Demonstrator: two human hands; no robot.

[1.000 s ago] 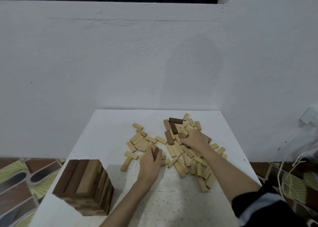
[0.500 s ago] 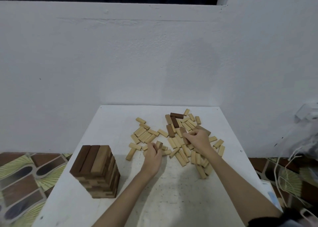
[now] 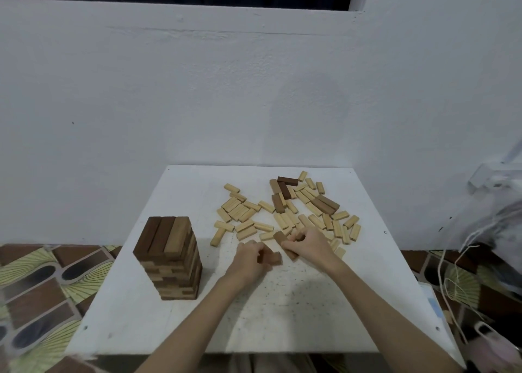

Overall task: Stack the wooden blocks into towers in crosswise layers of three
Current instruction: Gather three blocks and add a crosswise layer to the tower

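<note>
On the white square bench [image 3: 282, 310], the left hand [image 3: 248, 262] has its fingers curled around a short brown wooden block [image 3: 273, 258], and just beside it the right hand [image 3: 309, 242] grips another brown wooden block [image 3: 282, 241]. The loose pile of pale wooden blocks [image 3: 285, 211] lies just beyond both hands. A tall finished tower of stacked brown wooden blocks [image 3: 169, 257] stands well apart on the left.

Dim, bluish light; soft shadows; slight motion blur; wide-angle edge distortion.
</note>
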